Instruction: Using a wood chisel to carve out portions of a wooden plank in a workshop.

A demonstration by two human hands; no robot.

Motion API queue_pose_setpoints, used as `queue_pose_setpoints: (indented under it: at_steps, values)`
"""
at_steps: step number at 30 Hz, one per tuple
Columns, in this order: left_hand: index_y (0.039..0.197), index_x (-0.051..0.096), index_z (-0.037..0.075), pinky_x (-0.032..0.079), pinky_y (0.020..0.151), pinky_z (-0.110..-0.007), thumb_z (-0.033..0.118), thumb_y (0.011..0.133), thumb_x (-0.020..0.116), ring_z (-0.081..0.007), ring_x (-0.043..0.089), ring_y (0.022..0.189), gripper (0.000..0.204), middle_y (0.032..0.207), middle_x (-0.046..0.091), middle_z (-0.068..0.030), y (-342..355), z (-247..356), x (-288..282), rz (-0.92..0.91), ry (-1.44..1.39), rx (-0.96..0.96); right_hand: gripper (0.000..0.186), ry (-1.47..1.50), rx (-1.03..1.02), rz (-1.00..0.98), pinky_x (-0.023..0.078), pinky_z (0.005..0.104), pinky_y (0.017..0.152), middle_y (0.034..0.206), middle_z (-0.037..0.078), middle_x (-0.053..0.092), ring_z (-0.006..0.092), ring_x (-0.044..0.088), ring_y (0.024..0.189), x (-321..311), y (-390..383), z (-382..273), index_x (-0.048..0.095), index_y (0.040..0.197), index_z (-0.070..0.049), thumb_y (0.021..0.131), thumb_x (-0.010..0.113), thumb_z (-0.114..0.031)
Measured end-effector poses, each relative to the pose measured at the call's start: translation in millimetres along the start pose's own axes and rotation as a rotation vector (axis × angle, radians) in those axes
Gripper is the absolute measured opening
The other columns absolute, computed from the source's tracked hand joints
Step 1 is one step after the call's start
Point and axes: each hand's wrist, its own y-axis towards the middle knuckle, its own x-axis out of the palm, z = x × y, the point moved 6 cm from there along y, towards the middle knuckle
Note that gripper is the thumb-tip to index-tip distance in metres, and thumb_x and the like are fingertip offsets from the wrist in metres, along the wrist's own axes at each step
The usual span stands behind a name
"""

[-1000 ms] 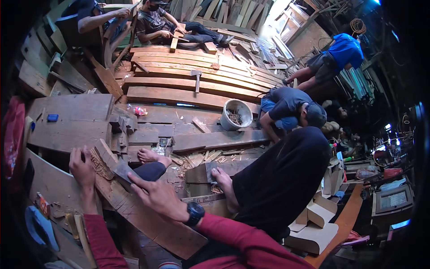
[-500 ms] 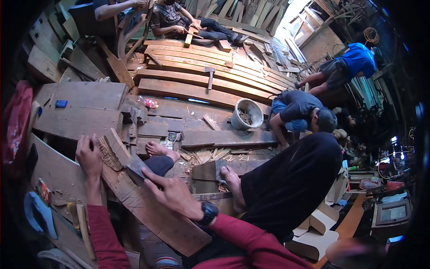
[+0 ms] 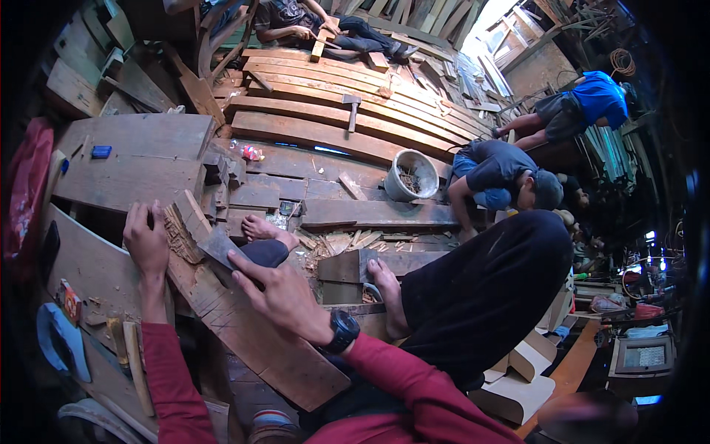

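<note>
A long brown plank [image 3: 274, 355] slants from my lap up to the left, its far end rough and splintered. My right hand [image 3: 285, 300], with a dark watch on the wrist, is closed on a flat grey metal-looking piece [image 3: 220, 248] lying against the plank. Its index finger stretches along that piece; its exact kind is unclear. A pale wooden block [image 3: 192, 214] stands just beyond. Beside the plank's left edge is my left hand [image 3: 146, 240], fingers pointing away and thumb apart, with nothing visible in them.
At left lie a handsaw handle [image 3: 63, 340], wooden tool handles [image 3: 137, 370] and a blue box [image 3: 101, 152]. A bucket [image 3: 411, 176] and a hammer-like tool [image 3: 351, 111] stand ahead near long beams [image 3: 310, 129]. One person [image 3: 503, 170] crouches at right; others work farther back.
Both hands and the plank stay nearly in place, the right hand a little higher in view. The view has shifted slightly, and the crouching person's head has moved a little.
</note>
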Motion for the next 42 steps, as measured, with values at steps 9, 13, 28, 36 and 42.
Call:
queue_pose_setpoints:
  at_steps: [9, 13, 28, 36, 42]
  values:
    - [0.08, 0.053, -0.005, 0.041, 0.066, -0.045, 0.015, 0.097, 0.058, -0.0386, 0.051, 0.073, 0.027, 0.079, 0.052, -0.019, 0, -1, 6, -0.049, 0.006, -0.027, 0.035, 0.061, -0.045, 0.087, 0.052, 0.0486, 0.058, 0.069, 0.026, 0.062, 0.0397, 0.064, 0.061, 0, 9, 11, 0.063, 0.129, -0.019, 0.097, 0.055, -0.032]
    - [0.08, 0.052, -0.005, 0.041, 0.066, -0.045, 0.015, 0.097, 0.058, -0.0386, 0.051, 0.073, 0.027, 0.079, 0.052, -0.019, -3, -9, -4, -0.037, 0.007, -0.037, 0.036, 0.029, 0.072, -0.051, 0.051, 0.0461, 0.056, 0.064, 0.024, 0.061, 0.0386, 0.063, 0.055, -1, -13, 7, 0.063, 0.129, -0.02, 0.096, 0.058, -0.032]
    - [0.08, 0.052, -0.006, 0.04, 0.066, -0.045, 0.016, 0.097, 0.057, -0.0384, 0.052, 0.073, 0.029, 0.079, 0.051, -0.0191, 0, -4, -1, -0.028, -0.005, -0.031, 0.036, 0.121, -0.006, 0.065, 0.05, 0.0442, 0.053, 0.06, 0.025, 0.057, 0.0382, 0.06, 0.052, 5, 6, 8, 0.064, 0.129, -0.021, 0.095, 0.06, -0.032]
    - [0.081, 0.053, -0.006, 0.041, 0.066, -0.044, 0.016, 0.098, 0.057, -0.0387, 0.051, 0.073, 0.029, 0.079, 0.052, -0.0195, -1, -7, -1, -0.041, 0.003, -0.046, 0.036, 0.085, 0.017, -0.027, 0.049, 0.0445, 0.053, 0.061, 0.024, 0.059, 0.0391, 0.06, 0.052, -1, -5, 7, 0.064, 0.129, -0.02, 0.095, 0.06, -0.032]
    - [0.082, 0.053, -0.007, 0.041, 0.066, -0.044, 0.017, 0.098, 0.057, -0.0389, 0.052, 0.073, 0.028, 0.08, 0.052, -0.0195, -3, -11, -1, -0.05, -0.018, -0.062, 0.038, 0.079, 0.035, -0.068, 0.053, 0.0493, 0.062, 0.071, 0.023, 0.065, 0.0417, 0.063, 0.063, 2, -1, -2, 0.061, 0.131, -0.018, 0.097, 0.055, -0.033]
